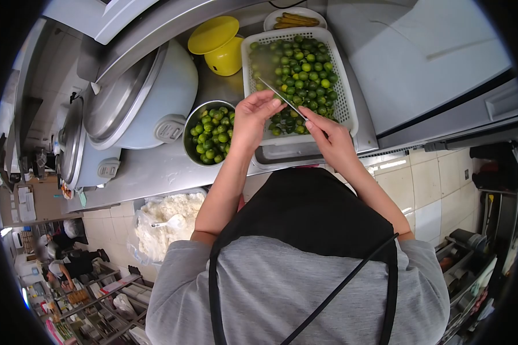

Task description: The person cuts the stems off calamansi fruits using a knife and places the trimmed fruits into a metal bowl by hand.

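Above a white perforated basket [352,109] full of small green limes [313,76], my two hands meet. My right hand [331,135] is closed round a knife [283,96], whose thin blade points up and to the left. My left hand [256,115] pinches what looks like a small lime against the blade; the fingers mostly cover it. Left of my left wrist stands a round metal bowl [187,150] holding more green limes. The basket rests over a metal tray [282,153] on the steel counter.
A yellow container [223,57] with a flared top stands behind the bowl. Two large rice cookers [175,86] are on the left. A plate [267,22] of brown sticks lies behind the basket. Below the counter, a tub of white rice [167,230] holds a white scoop. People are far left.
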Tool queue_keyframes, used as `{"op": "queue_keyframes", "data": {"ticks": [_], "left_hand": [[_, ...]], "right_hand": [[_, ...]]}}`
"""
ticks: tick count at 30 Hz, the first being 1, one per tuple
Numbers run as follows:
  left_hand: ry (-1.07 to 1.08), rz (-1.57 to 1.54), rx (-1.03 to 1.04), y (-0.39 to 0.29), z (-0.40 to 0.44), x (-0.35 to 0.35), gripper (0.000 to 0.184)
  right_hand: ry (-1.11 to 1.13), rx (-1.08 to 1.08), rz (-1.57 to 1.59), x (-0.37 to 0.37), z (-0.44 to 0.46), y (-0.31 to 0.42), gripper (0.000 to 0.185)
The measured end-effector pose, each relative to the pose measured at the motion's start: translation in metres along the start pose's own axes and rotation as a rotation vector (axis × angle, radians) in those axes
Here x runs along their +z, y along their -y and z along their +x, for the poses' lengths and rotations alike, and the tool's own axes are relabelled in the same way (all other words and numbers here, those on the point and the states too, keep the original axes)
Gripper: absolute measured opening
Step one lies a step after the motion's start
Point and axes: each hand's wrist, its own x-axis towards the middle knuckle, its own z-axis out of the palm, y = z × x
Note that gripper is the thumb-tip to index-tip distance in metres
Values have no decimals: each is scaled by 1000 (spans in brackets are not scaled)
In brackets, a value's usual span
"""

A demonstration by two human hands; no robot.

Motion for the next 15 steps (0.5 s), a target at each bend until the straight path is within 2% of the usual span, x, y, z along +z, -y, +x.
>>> {"op": "queue_keyframes", "data": {"ticks": [2, 5, 8, 9, 11, 12, 14, 15], "left_hand": [[56, -216, -31, 0, 8, -16, 17], [-26, -7, -66, -30, 8, -48, 20], [4, 728, -114, -55, 4, -107, 30], [4, 728, -115, -57, 2, -107, 30], [-19, 1370, 12, -65, -3, -104, 28], [-10, 1341, 77, -61, -1, -90, 24], [66, 1242, -37, -35, 13, -66, 20], [133, 1254, 1, -12, 20, -57, 15]], "right_hand": [[23, -11, 19, -1, -3, -4, 31], [72, -12, 27, -6, -12, -10, 30], [22, -39, 20, -13, -17, -19, 33], [22, -37, 20, -17, -17, -10, 33], [-23, 170, 109, -28, -16, 15, 42], [-23, 169, 109, -27, -14, 15, 42], [-123, 120, 58, -24, -6, 10, 53], [-125, 116, 54, -22, -5, -3, 53]]}}
